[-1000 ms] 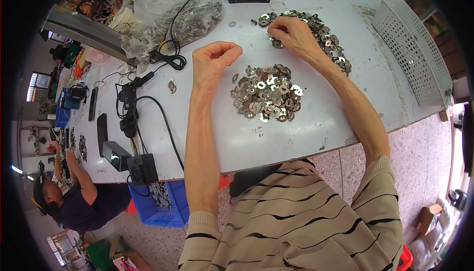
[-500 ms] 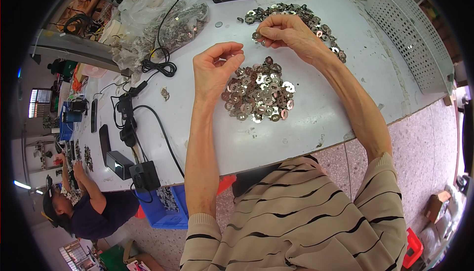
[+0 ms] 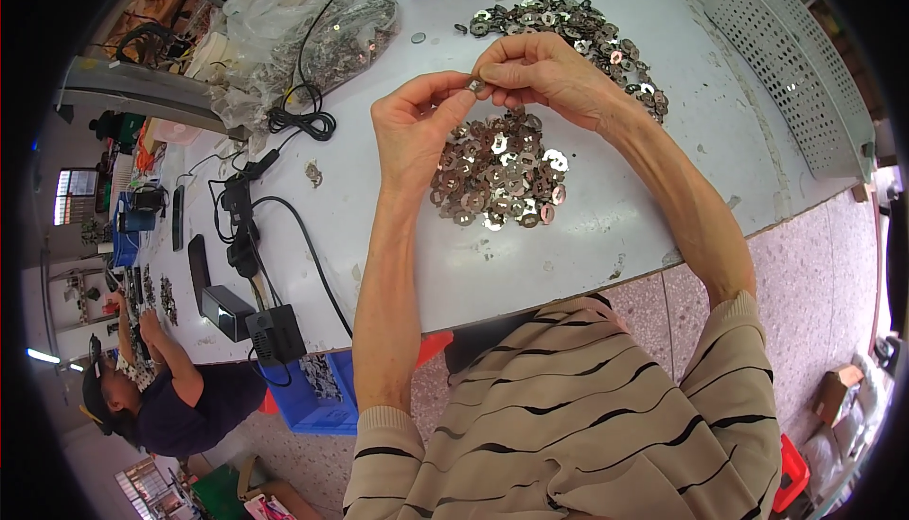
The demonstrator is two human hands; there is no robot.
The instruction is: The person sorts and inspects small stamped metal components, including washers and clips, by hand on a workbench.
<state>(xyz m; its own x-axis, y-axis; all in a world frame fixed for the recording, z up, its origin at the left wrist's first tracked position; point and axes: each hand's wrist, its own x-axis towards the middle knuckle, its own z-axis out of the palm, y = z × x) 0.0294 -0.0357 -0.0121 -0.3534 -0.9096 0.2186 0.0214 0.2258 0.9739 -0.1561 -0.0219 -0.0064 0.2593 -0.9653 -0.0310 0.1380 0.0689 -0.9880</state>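
Head camera — looking down, close over table (image 3: 606,236).

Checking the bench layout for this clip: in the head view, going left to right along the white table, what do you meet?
Black power adapters and cables → clear bag of metal parts → left hand → small metal piece pinched between both hands → right hand → perforated metal tray.
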